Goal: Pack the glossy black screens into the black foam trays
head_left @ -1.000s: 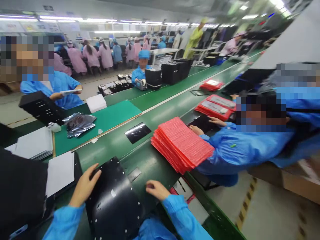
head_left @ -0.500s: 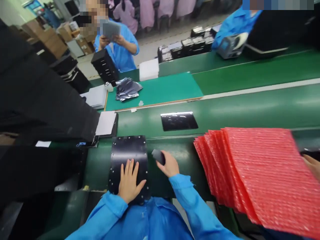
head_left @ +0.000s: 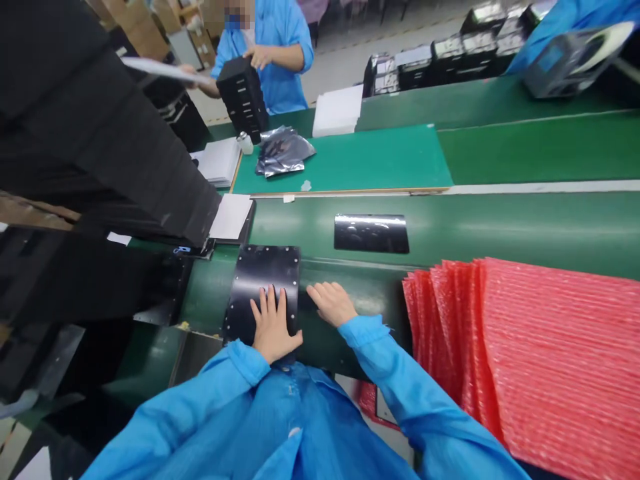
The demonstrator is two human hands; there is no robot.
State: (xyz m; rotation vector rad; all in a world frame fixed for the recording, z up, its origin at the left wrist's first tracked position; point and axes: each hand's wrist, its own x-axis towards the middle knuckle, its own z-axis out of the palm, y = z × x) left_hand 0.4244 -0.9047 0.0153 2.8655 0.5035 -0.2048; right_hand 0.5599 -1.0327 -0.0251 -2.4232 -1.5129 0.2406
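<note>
My left hand (head_left: 274, 328) lies flat with fingers spread on a black panel (head_left: 265, 267) that has small bright studs along its edges. Just right of that panel, my right hand (head_left: 332, 303) is closed, knuckles up; whatever its fingers hold is hidden from this angle. Beyond both hands a glossy black sheet (head_left: 371, 233) rests on the green surface. To the right of my right arm stands a thick stack of red bubble-wrap bags (head_left: 560, 340).
A tall stack of black boards (head_left: 125, 147) rises at my left. Beside it, white paper (head_left: 231, 217) covers a black piece. Across the green bench (head_left: 500, 220), silvery bags (head_left: 285, 152) lie on a teal mat (head_left: 380, 157), and a co-worker (head_left: 275, 47) stands by stacked black boxes (head_left: 243, 97).
My right hand has turned over, so the dark grey flat piece in its fingers no longer shows. My left hand stays on the panel. The co-worker has lowered the grey item; the view has shifted.
</note>
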